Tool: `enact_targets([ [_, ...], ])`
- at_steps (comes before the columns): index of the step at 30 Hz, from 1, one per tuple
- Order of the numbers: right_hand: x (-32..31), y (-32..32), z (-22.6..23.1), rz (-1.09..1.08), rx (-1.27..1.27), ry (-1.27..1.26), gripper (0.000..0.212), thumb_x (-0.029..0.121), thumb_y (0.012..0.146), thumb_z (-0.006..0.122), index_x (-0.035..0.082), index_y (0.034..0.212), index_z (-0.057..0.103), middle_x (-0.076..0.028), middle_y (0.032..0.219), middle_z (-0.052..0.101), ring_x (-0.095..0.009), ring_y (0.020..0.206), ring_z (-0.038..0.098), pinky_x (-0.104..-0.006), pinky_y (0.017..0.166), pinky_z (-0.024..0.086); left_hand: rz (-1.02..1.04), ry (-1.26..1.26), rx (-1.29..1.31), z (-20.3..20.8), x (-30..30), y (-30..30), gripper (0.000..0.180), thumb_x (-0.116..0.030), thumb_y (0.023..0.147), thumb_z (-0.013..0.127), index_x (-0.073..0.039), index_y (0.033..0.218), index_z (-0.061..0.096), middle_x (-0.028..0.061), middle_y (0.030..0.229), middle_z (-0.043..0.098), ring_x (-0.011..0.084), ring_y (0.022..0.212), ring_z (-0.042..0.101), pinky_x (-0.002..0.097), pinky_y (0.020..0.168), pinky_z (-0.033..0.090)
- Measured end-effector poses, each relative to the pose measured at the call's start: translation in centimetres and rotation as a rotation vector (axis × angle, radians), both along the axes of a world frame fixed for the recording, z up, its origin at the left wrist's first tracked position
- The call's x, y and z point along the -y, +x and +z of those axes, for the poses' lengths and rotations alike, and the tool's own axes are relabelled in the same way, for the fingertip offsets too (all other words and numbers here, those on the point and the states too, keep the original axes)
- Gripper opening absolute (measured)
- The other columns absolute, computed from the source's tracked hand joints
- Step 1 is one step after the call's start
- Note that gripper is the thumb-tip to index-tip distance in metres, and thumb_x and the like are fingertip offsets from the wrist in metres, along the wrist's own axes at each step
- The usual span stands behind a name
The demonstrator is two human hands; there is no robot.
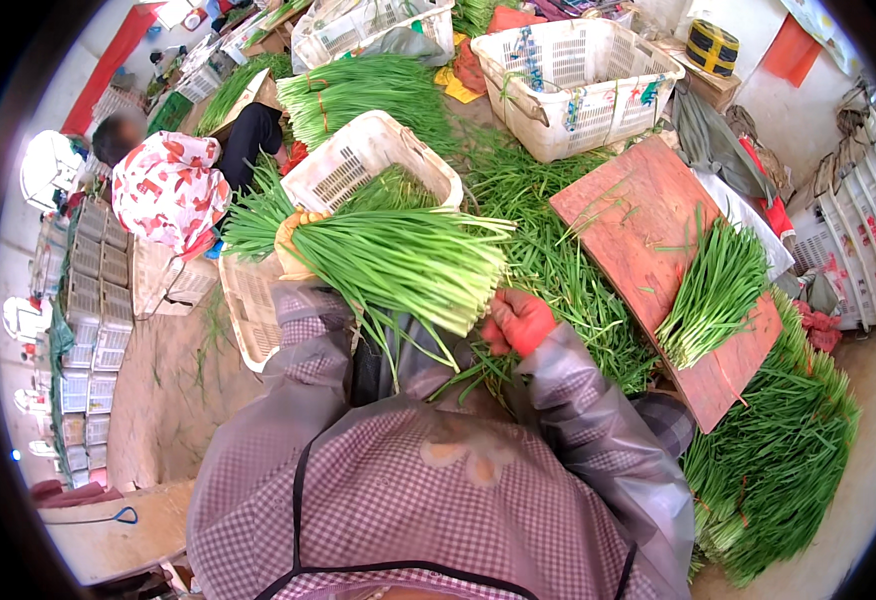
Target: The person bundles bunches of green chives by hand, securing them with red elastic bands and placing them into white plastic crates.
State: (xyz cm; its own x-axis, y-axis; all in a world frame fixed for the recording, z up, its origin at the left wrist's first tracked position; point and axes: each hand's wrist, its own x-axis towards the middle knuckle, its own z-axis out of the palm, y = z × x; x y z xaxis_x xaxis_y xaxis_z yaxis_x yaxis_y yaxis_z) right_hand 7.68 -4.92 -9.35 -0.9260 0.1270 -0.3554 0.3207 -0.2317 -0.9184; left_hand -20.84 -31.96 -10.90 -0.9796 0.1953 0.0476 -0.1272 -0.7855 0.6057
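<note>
My left hand (296, 243), in a tan glove, is wrapped around a bunch of garlic chives (388, 262). The bunch lies across in front of me, its pale cut ends fanned to the right and its leafy tips past my hand to the left. Several strands droop below it. Close to the pale ends is my right hand (514, 322), reddish at the palm and wrist. Its fingers are curled closed, and whatever they hold is too small to make out. Loose chives (578, 290) lie heaped beyond and to the right of that hand.
A reddish board (630, 225) at the right carries another chive bunch (723, 290). Big chive piles stand at the lower right (778, 470) and far side (363, 100). White crates (583, 110) stand around. At the left sits a co-worker (170, 190) in a patterned top.
</note>
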Motion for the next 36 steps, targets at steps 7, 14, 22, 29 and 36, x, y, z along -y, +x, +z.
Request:
enact_targets([
  [7,-6.7,0.5,0.1,-0.321,-0.194,-0.124,0.029,0.03,0.095,0.056,0.002,0.091,0.063,-0.001,0.054,0.052,-0.008,0.037,0.04,-0.0243,0.038,0.036,-0.062,-0.024,0.192,-2.5,2.1,-1.4,0.014,-0.008,0.08,0.055,-0.006,0.068,0.05,0.0069,0.068,0.055,0.0226,0.068,0.054,0.0406,0.08,0.05],
  [14,-2.3,-3.5,1.9,-0.388,-0.257,0.006,0.027,0.032,0.093,0.06,0.007,0.092,0.067,-0.002,0.058,0.057,-0.008,0.036,0.039,-0.0237,0.034,0.03,0.06,-0.12,0.303,-1.7,1.4,-1.2,0.007,-0.005,0.075,0.051,-0.005,0.068,0.052,0.0096,0.068,0.057,0.0248,0.064,0.055,0.0414,0.072,0.051],
  [22,-3.5,-1.0,-1.9,-0.007,0.0,0.039,0.04,0.035,0.09,0.065,0.003,0.113,0.062,-0.008,0.091,0.07,-0.013,0.058,0.061,-0.0252,0.049,0.046,-0.005,-0.111,0.458,-2.4,1.4,-0.8,0.007,-0.01,0.077,0.05,-0.005,0.072,0.054,0.0095,0.071,0.06,0.0254,0.065,0.056,0.0387,0.066,0.051],
  [29,0.9,-4.5,-1.0,-0.107,-0.036,-0.098,0.032,0.028,0.091,0.064,0.007,0.116,0.062,-0.005,0.08,0.068,-0.01,0.052,0.054,-0.0245,0.045,0.041,0.053,-0.131,0.442,-3.3,1.6,-1.2,0.015,-0.017,0.081,0.049,-0.005,0.075,0.054,0.01,0.074,0.06,0.0268,0.069,0.057,0.0397,0.068,0.051],
  [36,0.5,-4.4,0.0,-0.117,0.061,-0.019,0.025,0.028,0.092,0.063,0.005,0.1,0.067,-0.002,0.057,0.058,-0.009,0.039,0.046,-0.0244,0.039,0.037,0.041,-0.148,0.458,-3.6,1.3,-1.4,0.016,-0.019,0.081,0.049,-0.005,0.075,0.053,0.0108,0.074,0.059,0.0277,0.07,0.057,0.0414,0.069,0.05],
])
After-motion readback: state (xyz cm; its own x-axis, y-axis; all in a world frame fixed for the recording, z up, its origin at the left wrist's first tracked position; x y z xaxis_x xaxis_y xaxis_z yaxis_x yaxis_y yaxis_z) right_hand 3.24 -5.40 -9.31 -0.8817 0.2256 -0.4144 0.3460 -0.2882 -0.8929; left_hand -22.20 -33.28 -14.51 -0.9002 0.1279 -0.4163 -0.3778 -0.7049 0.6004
